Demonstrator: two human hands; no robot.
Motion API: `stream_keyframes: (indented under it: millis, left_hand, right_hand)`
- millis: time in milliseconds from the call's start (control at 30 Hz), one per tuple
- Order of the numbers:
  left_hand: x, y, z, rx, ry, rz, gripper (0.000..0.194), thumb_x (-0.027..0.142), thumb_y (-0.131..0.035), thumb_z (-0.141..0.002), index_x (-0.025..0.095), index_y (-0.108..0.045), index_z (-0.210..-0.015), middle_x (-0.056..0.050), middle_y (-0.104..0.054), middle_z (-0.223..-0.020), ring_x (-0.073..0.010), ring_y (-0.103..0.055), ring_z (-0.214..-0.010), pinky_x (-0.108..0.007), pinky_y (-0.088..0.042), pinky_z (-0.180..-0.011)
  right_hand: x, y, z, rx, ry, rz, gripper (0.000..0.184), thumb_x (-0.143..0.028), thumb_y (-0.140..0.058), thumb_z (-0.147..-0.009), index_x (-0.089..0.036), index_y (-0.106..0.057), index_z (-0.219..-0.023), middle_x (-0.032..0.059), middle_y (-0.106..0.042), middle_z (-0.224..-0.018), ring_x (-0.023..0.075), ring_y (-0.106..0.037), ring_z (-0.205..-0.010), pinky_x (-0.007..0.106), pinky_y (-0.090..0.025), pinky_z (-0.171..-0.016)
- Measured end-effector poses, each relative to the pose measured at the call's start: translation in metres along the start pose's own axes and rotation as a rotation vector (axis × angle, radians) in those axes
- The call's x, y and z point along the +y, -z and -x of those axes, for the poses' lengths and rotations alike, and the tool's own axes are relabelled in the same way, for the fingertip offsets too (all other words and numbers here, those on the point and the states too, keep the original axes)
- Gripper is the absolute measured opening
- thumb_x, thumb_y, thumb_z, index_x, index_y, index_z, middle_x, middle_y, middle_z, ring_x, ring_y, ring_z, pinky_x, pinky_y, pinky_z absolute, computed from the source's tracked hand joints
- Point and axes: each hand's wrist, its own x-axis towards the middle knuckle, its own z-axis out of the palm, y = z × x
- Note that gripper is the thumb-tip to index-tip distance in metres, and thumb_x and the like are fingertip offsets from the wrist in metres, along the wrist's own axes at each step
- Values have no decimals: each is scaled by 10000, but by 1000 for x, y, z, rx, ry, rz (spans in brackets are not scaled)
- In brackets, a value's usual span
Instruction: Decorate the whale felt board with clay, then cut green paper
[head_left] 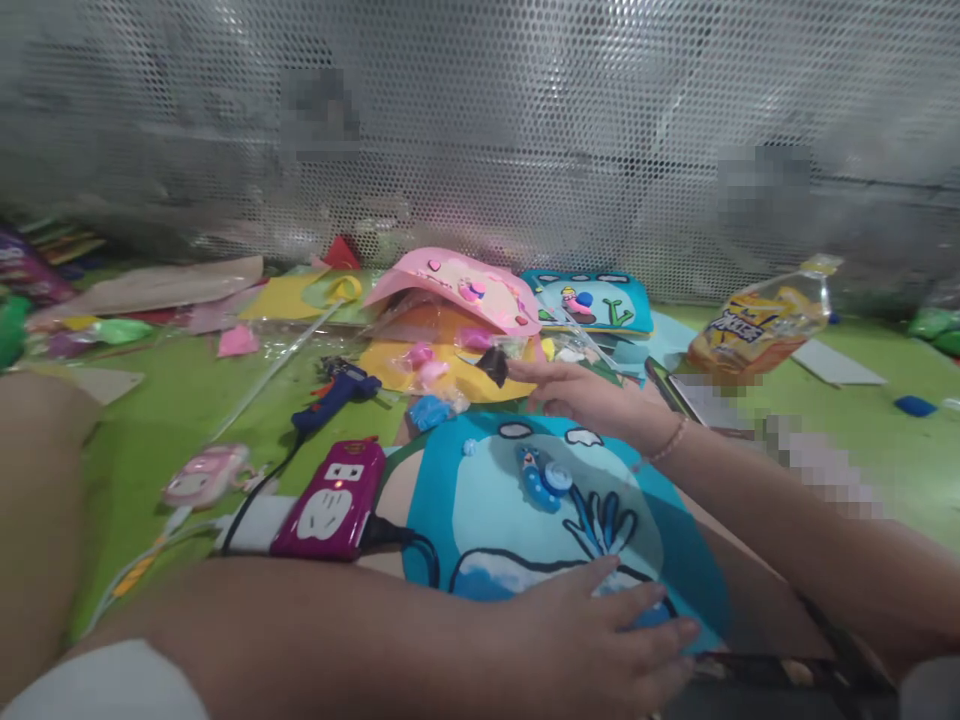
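Observation:
My left hand (600,635) lies with its fingers spread over the lower right edge of a blue craft picture (480,500). The picture bears a blue clay snail (544,480), clay seaweed (602,520) and white clouds outlined in black. Above the picture, my right hand (589,393) reaches in from the right with fingers stretched out. Its fingertips are right beside a dark lump of clay (493,366); whether they touch it I cannot tell. A small wrapped blue clay piece (430,411) and pink clay (426,366) lie close by.
A purple power strip (330,500) with cables and a blue glue gun (336,395) lie at left, near a pink case (206,475). Pink (457,285) and blue (589,302) craft pictures stand behind. A plastic bottle (765,320) is at right; perforated metal mesh (480,120) borders the back.

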Motion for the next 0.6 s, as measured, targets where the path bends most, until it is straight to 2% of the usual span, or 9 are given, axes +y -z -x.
stream_keyframes:
  millis: [67, 133, 200, 300, 367, 433, 500, 600]
  left_hand:
    - [1, 3, 1, -18, 9, -16, 412, 268, -291, -964, 275, -569, -1268, -13, -450, -1430, -219, -453, -1273, -415, -445, -981]
    - [4, 5, 3, -34, 28, -34, 402, 277, -302, -968, 273, -548, -1286, -19, -442, -1436, -217, -438, -1285, -424, -443, -984]
    - [9, 6, 7, -54, 54, -55, 395, 273, -325, -970, 268, -518, -1314, -20, -432, -1443, -222, -436, -1284, -430, -451, -973]
    - [15, 6, 11, -96, 94, -75, 400, 288, -362, -966, 260, -479, -1347, -28, -418, -1455, -239, -451, -1270, -420, -467, -946]
    - [17, 5, 12, -102, 111, -74, 402, 313, -368, -967, 262, -471, -1352, -33, -430, -1445, -246, -454, -1266, -415, -473, -938]
    - [17, 2, 12, -69, 119, -72, 384, 329, -384, -963, 281, -493, -1328, -30, -466, -1415, -248, -462, -1257, -416, -479, -931]
    - [16, -3, 13, -9, 126, -74, 355, 345, -426, -950, 303, -526, -1288, -29, -507, -1373, -247, -481, -1235, -416, -485, -923]
    - [16, -10, 15, 54, 135, -63, 353, 386, -469, -931, 320, -533, -1272, -31, -522, -1354, -246, -481, -1235, -416, -484, -931]
  right_hand:
    - [2, 8, 8, -19, 13, 30, 534, -80, -528, -734, -257, -602, -1232, 45, -525, -1373, 96, -614, -730, 206, -490, -552]
    - [10, 18, 18, -32, 62, 136, 425, -120, -514, -775, -223, -632, -1170, 66, -620, -1240, 97, -606, -672, 218, -483, -536]
    - [23, 29, 30, -26, 155, 271, 266, -172, -494, -818, -180, -688, -1000, 65, -696, -1010, 109, -598, -630, 231, -479, -528]
    - [46, 42, 48, 110, 396, 486, 224, -174, -467, -843, -182, -689, -872, 49, -682, -858, 129, -604, -651, 262, -501, -581]
    - [58, 46, 56, 203, 563, 627, 237, -136, -453, -850, -189, -682, -878, 60, -675, -864, 159, -629, -767, 294, -518, -672]
    - [65, 48, 60, 280, 653, 705, 256, -113, -432, -868, -192, -669, -925, 73, -677, -887, 174, -635, -836, 312, -523, -717]
    - [67, 48, 60, 298, 677, 742, 263, -108, -416, -885, -193, -652, -965, 78, -676, -899, 176, -635, -850, 316, -525, -729]
    - [68, 48, 59, 226, 665, 798, 263, -111, -415, -894, -193, -638, -1004, 87, -663, -915, 184, -626, -869, 320, -523, -739]
